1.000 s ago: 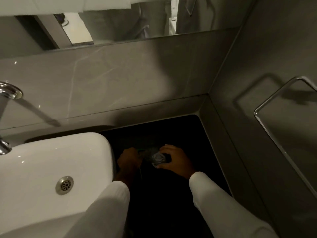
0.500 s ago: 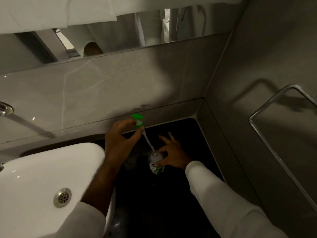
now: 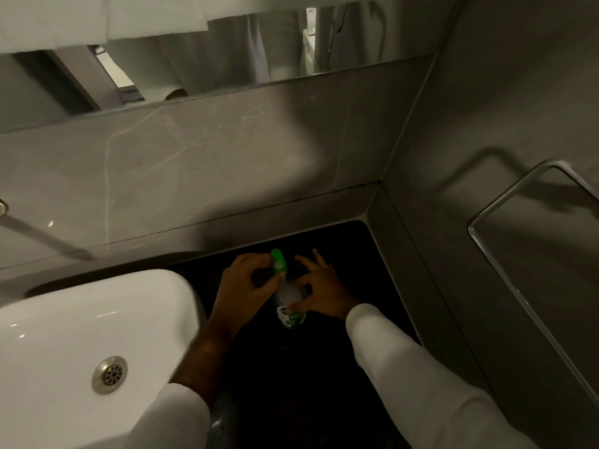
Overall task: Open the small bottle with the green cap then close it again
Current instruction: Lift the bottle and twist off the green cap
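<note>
A small clear bottle [image 3: 291, 314] with a green and white label stands upright on the black countertop [image 3: 324, 384]. My right hand [image 3: 319, 291] pinches it near the neck with thumb and forefinger, the other fingers spread. My left hand [image 3: 248, 283] grips the green cap [image 3: 279, 263] just above the bottle's mouth, slightly to its left. The cap's tube is hidden behind my fingers and the bottle rim. Whether the cap touches the neck I cannot tell.
A white sink [image 3: 81, 345] with a metal drain [image 3: 109, 374] lies left of the bottle. Grey tiled walls close the back and right. A chrome towel rail [image 3: 505, 215] juts from the right wall. A mirror [image 3: 227, 59] runs above.
My left hand lifted the green cap with its tube out of the bottle, then brought it back down close over the bottle's mouth. My right hand stayed on the bottle.
</note>
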